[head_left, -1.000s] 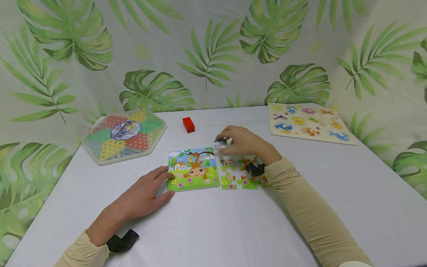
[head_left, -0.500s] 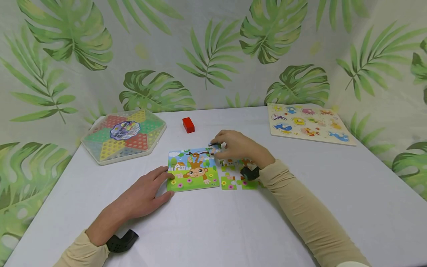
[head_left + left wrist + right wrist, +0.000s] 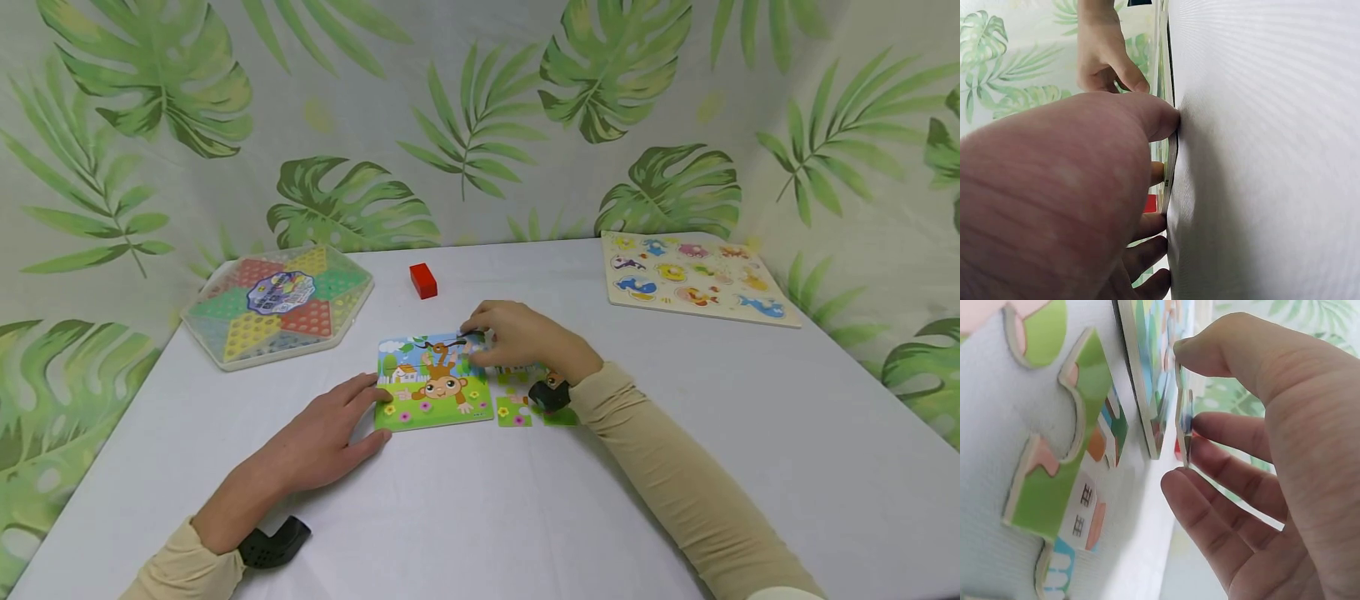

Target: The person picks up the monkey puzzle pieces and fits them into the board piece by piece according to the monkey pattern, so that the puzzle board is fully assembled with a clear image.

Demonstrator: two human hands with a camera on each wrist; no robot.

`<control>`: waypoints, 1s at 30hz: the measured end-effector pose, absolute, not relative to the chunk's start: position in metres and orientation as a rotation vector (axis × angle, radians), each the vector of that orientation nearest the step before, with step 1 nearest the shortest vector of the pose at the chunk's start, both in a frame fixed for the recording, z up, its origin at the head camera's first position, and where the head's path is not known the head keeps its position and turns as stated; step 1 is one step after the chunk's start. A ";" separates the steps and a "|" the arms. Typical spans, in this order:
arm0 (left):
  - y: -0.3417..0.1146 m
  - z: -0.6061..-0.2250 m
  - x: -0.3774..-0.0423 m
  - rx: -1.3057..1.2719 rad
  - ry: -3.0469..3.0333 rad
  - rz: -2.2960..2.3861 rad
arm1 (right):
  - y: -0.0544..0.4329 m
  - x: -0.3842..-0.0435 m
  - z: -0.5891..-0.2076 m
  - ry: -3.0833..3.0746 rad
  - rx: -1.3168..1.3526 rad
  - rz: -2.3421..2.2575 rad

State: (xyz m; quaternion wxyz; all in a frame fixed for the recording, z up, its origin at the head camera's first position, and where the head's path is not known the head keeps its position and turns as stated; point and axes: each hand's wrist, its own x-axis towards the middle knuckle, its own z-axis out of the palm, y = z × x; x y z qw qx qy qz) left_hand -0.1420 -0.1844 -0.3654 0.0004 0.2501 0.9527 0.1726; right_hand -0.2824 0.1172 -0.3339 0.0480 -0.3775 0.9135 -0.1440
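A puzzle board [image 3: 442, 400] with a monkey picture lies on the white table. At its left edge rests my left hand [image 3: 326, 437], the index finger on the board and the thumb [image 3: 1161, 120] against its near side. My right hand [image 3: 521, 337] pinches a thin jigsaw piece [image 3: 1184, 422] between thumb and fingers, over the board's upper right corner. In the right wrist view the piece is seen edge-on, so its picture is mostly hidden. Loose jigsaw pieces [image 3: 513, 411] lie right of the board, partly under my right hand and wrist.
A red block [image 3: 423, 282] lies behind the board. At the back left is a hexagonal Chinese checkers board [image 3: 277, 304]. A wooden sea-animal puzzle [image 3: 693, 279] lies at the back right, and a leaf-print cloth [image 3: 480, 125] hangs behind the table.
My right hand has moved left and slightly toward me with the jigsaw piece, from beside the board to over its upper right corner. The left hand has stayed in place.
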 end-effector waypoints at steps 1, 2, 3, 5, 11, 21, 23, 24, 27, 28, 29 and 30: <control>-0.184 -0.366 -0.142 0.782 2.991 0.542 | 0.117 -0.282 -0.334 2.785 -1.160 -0.435; -0.184 -0.366 -0.142 0.776 2.989 0.540 | 0.116 -0.282 -0.334 2.782 -1.172 -0.434; -0.185 -0.367 -0.142 0.770 2.987 0.540 | 0.116 -0.282 -0.335 2.779 -1.181 -0.433; -0.185 -0.367 -0.143 0.771 2.985 0.538 | 0.114 -0.281 -0.335 2.771 -1.199 -0.427; -0.185 -0.367 -0.142 0.775 2.987 0.536 | 0.109 -0.280 -0.337 2.756 -1.197 -0.400; -0.185 -0.365 -0.141 0.795 2.997 0.544 | 0.103 -0.280 -0.339 2.755 -1.205 -0.322; -0.185 -0.365 -0.142 0.784 2.993 0.541 | 0.101 -0.280 -0.339 2.749 -1.212 -0.319; -0.185 -0.365 -0.142 0.784 2.992 0.540 | 0.101 -0.279 -0.339 2.747 -1.212 -0.317; -0.185 -0.365 -0.142 0.778 2.986 0.541 | 0.100 -0.279 -0.339 2.744 -1.213 -0.302; -0.185 -0.365 -0.142 0.779 2.985 0.540 | 0.100 -0.279 -0.339 2.745 -1.214 -0.293; -0.185 -0.365 -0.142 0.783 2.985 0.539 | 0.099 -0.279 -0.339 2.746 -1.214 -0.288; -0.185 -0.365 -0.142 0.783 2.986 0.537 | 0.099 -0.278 -0.338 2.746 -1.212 -0.286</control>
